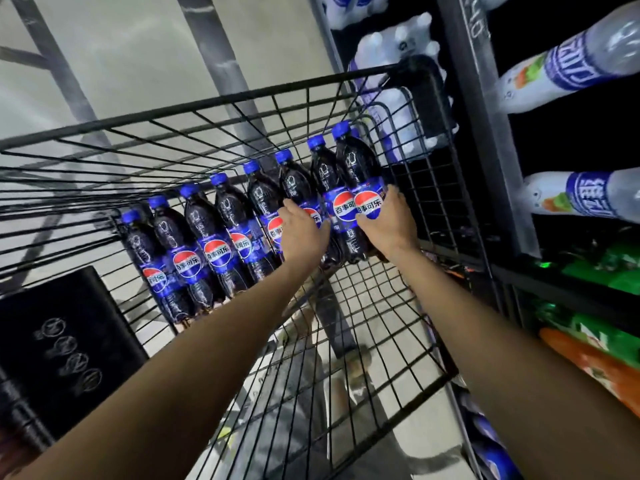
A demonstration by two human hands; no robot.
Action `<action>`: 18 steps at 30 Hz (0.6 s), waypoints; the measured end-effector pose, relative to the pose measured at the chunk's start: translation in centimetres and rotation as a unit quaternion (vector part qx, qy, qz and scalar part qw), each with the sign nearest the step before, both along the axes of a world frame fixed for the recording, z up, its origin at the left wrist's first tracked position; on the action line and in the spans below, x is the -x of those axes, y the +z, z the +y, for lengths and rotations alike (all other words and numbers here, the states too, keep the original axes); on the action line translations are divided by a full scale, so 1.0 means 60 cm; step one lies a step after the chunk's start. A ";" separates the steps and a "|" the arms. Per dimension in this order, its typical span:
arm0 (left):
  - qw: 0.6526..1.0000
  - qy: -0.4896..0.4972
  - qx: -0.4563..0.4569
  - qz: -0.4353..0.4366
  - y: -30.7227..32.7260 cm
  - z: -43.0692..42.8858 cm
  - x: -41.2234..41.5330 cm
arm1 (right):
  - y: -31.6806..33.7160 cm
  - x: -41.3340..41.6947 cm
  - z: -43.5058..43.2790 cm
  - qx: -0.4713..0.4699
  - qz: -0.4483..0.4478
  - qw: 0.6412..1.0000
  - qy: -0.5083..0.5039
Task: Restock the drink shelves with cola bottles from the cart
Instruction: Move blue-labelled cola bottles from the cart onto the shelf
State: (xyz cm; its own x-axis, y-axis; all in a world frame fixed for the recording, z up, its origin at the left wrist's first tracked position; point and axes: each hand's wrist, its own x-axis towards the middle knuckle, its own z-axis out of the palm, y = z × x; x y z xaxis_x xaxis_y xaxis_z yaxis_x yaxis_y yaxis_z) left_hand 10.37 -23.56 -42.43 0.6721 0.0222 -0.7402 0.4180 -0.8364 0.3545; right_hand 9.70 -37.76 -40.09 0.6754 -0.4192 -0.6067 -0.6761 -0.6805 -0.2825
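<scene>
**Grips set on two cola bottles in the cart; lift not yet made**

Right grip (388, 221) is wrapped round the label band of the end cola bottle (356, 161), thumb on the front and fingers round the far side. Left grip (301, 233) lies curled over the third cola bottle (294, 183) at about the same height. Its fingertips are hidden behind the bottle, so I judge it to be grasping rather than resting. The second cola bottle (325, 174) stands between my two grips, touching both neighbours.

Location: the row of cola bottles (214, 251) stands upright, shoulder to shoulder, along the far wire wall of the cart (207, 105). Both grasped bottles appear seated on the cart floor. The shelves (485, 133) stand just beside the cart on my right and carry water bottles (568, 69).

Findings, as judgement:

1. The second bottle is pinned between the two I hold. If both rise together it may be dragged up and dropped, or knocked over.
2. Taking the third bottle opens a gap in the row. The bottles to its left lean on one another and could topple into the gap.
3. Both grips sit on slick label film over full bottles. A loose hold could let either slide through.
4. The cart's right wall and padded handle lie between the end bottle and the shelves. A low swing would clip the wire rim.
</scene>
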 end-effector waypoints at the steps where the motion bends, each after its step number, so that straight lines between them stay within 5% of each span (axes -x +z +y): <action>1: 1.000 0.004 -0.010 0.005 -0.003 -0.002 -0.006 | 0.000 0.003 -0.003 -0.016 -0.008 1.000 -0.013; 11: 0.998 0.057 -0.005 0.039 -0.011 0.008 -0.064 | 0.011 0.055 -0.009 -0.107 -0.044 0.984 -0.139; 18: 0.992 0.119 0.017 0.038 -0.028 -0.004 -0.058 | 0.019 0.075 -0.006 -0.123 -0.030 0.982 -0.138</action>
